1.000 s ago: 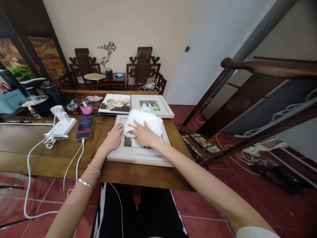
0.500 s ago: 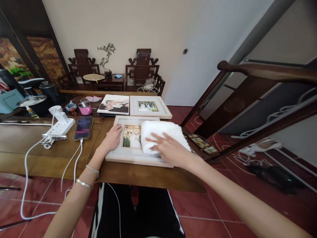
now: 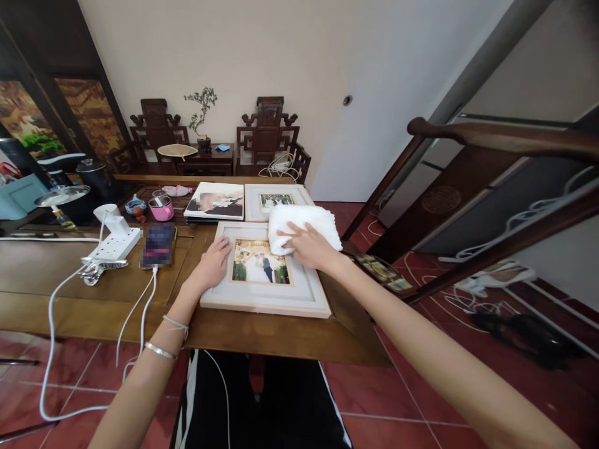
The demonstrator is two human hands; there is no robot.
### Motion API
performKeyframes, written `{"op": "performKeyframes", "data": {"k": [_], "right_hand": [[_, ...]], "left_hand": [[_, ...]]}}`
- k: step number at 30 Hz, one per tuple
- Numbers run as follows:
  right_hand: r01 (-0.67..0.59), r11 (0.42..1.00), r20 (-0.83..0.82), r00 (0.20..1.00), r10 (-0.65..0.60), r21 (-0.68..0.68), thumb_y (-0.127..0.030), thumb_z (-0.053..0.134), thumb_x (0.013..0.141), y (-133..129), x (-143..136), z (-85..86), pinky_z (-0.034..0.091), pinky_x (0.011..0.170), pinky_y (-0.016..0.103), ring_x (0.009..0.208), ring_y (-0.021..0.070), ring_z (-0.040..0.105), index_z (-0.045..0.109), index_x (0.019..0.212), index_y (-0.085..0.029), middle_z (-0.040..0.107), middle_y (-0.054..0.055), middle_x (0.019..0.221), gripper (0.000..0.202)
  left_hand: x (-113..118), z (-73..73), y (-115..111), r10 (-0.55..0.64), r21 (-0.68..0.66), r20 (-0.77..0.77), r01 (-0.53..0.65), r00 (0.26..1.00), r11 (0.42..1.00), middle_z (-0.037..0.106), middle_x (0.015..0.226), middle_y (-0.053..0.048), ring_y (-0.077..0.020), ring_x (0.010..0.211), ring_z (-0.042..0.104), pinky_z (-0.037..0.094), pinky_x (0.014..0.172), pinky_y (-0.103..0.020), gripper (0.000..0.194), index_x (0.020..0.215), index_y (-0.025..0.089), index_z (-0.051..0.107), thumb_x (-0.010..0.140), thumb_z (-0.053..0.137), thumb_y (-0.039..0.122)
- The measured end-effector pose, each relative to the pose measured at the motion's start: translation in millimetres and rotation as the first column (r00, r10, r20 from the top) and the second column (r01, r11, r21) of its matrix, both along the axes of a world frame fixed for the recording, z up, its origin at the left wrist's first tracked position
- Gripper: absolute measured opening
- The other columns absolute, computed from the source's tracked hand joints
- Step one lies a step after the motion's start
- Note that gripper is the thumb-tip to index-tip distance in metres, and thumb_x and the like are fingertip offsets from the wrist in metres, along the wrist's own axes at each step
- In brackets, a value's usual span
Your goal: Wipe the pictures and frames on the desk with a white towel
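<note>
A pale wooden picture frame with a wedding photo behind its mat lies on the table in front of me. My left hand holds its left edge, fingers resting over the border and the thumb hard to make out. Over the frame's upper right corner, my right hand holds a folded white towel from above, its fingers spread across the cloth. The towel covers that corner and overlaps a second light frame behind. Left of this second frame lies a photo book or panel, partly blurred.
On the wooden table are a phone on a white cable, a power strip, a metal clamp, a pink cup and a small teapot. A wooden chair stands at the right, above floor cables.
My right hand has slid the towel up and away from me, from the photo's right half to the frame's upper right corner, uncovering the photo. My left hand stays on the left edge.
</note>
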State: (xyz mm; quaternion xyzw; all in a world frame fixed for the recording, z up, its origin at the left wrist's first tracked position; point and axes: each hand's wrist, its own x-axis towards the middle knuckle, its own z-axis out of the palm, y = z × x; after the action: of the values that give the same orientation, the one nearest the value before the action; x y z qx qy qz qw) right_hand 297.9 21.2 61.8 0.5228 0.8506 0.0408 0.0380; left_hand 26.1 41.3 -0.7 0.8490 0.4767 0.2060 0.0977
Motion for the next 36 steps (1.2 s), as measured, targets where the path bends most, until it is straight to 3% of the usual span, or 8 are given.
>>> {"op": "performKeyframes", "data": {"k": [9, 12, 17, 22, 25, 29, 33, 36], "right_hand": [[-0.213, 0.938, -0.107, 0.976, 0.19, -0.273, 0.002, 0.039, 0.067, -83.9, -14.9, 23.8, 0.025, 0.11, 0.049, 0.14, 0.0249, 0.025, 0.068, 0.112, -0.014, 0.055, 0.013, 0.134, 0.056], [-0.17, 0.95, -0.107, 0.983, 0.146, -0.263, 0.002, 0.038, 0.071, -75.5, -19.2, 21.9, 0.024, 0.111, 0.047, 0.139, 0.0247, 0.026, 0.065, 0.117, -0.014, 0.058, 0.014, 0.13, 0.056], [-0.189, 0.968, -0.101, 0.98, 0.174, -0.168, 0.0, 0.039, 0.074, -26.8, -53.3, 15.2, 0.032, 0.104, 0.047, 0.137, 0.029, 0.03, 0.064, 0.119, -0.012, 0.06, 0.017, 0.126, 0.053], [-0.197, 0.967, -0.11, 0.977, 0.181, -0.161, -0.004, 0.04, 0.077, 2.2, -87.4, 20.7, 0.04, 0.095, 0.036, 0.121, 0.0288, 0.051, 0.068, 0.114, -0.016, 0.061, 0.016, 0.124, 0.047], [-0.151, 0.974, -0.092, 0.986, 0.137, -0.167, -0.006, 0.042, 0.076, 3.5, -76.0, 22.1, 0.043, 0.09, 0.033, 0.113, 0.0281, 0.057, 0.066, 0.118, -0.019, 0.056, 0.014, 0.132, 0.049], [-0.069, 0.982, -0.034, 0.997, 0.064, -0.177, -0.006, 0.043, 0.074, -4.4, -33.9, 24.6, 0.043, 0.091, 0.033, 0.113, 0.0273, 0.057, 0.067, 0.116, -0.022, 0.053, 0.007, 0.137, 0.051], [0.007, 0.983, 0.03, 1.0, -0.001, -0.183, -0.006, 0.042, 0.073, -14.0, -5.0, 30.3, 0.047, 0.084, 0.037, 0.105, 0.0276, 0.062, 0.071, 0.109, -0.025, 0.063, 0.005, 0.124, 0.05], [0.007, 0.983, 0.041, 0.999, 0.0, -0.185, -0.005, 0.042, 0.073, -21.0, -12.0, 30.2, 0.048, 0.081, 0.038, 0.106, 0.0301, 0.062, 0.072, 0.107, -0.023, 0.068, 0.009, 0.114, 0.048]], "left_hand": [[2.2, 1.4, -3.8, 0.013, 0.01, -0.029, -0.013, 0.999, 1.0, 0.043, 0.144, -0.014, -0.0268, 0.14, 0.029, 0.032, 0.111, -0.052, 0.045, 0.13, 0.011, 0.051, 0.088, 0.033, 0.011], [2.2, 3.1, -4.7, 0.003, 0.016, -0.055, -0.002, 0.998, 1.0, 0.042, 0.144, -0.015, -0.0268, 0.14, 0.029, 0.031, 0.111, -0.052, 0.046, 0.13, 0.01, 0.05, 0.087, 0.033, 0.009], [1.3, 0.8, -2.3, -0.011, 0.024, -0.068, 0.013, 0.998, 1.0, 0.043, 0.143, -0.016, -0.0265, 0.14, 0.029, 0.031, 0.111, -0.051, 0.046, 0.13, 0.01, 0.05, 0.087, 0.034, 0.009], [-1.0, -3.4, -0.1, -0.014, 0.04, -0.03, 0.016, 0.999, 0.999, 0.043, 0.144, -0.014, -0.0255, 0.14, 0.029, 0.031, 0.111, -0.052, 0.047, 0.133, 0.013, 0.048, 0.088, 0.033, 0.011], [-1.6, -3.7, 0.2, -0.009, 0.038, -0.012, 0.01, 1.0, 0.999, 0.043, 0.143, -0.015, -0.0261, 0.139, 0.03, 0.031, 0.111, -0.051, 0.045, 0.131, 0.011, 0.049, 0.089, 0.033, 0.012], [-1.1, -1.7, -1.3, -0.004, 0.025, 0.016, 0.004, 1.0, 1.0, 0.044, 0.143, -0.015, -0.0252, 0.139, 0.031, 0.031, 0.112, -0.05, 0.044, 0.13, 0.012, 0.051, 0.09, 0.033, 0.014], [0.4, 0.8, -4.2, 0.007, 0.002, 0.014, -0.007, 1.0, 1.0, 0.042, 0.145, -0.015, -0.0255, 0.14, 0.029, 0.03, 0.112, -0.051, 0.045, 0.13, 0.01, 0.05, 0.091, 0.031, 0.016], [1.7, 2.4, -5.6, 0.007, -0.004, 0.016, -0.007, 1.0, 1.0, 0.042, 0.145, -0.015, -0.0252, 0.14, 0.028, 0.03, 0.112, -0.052, 0.045, 0.131, 0.011, 0.05, 0.09, 0.031, 0.015]]}}
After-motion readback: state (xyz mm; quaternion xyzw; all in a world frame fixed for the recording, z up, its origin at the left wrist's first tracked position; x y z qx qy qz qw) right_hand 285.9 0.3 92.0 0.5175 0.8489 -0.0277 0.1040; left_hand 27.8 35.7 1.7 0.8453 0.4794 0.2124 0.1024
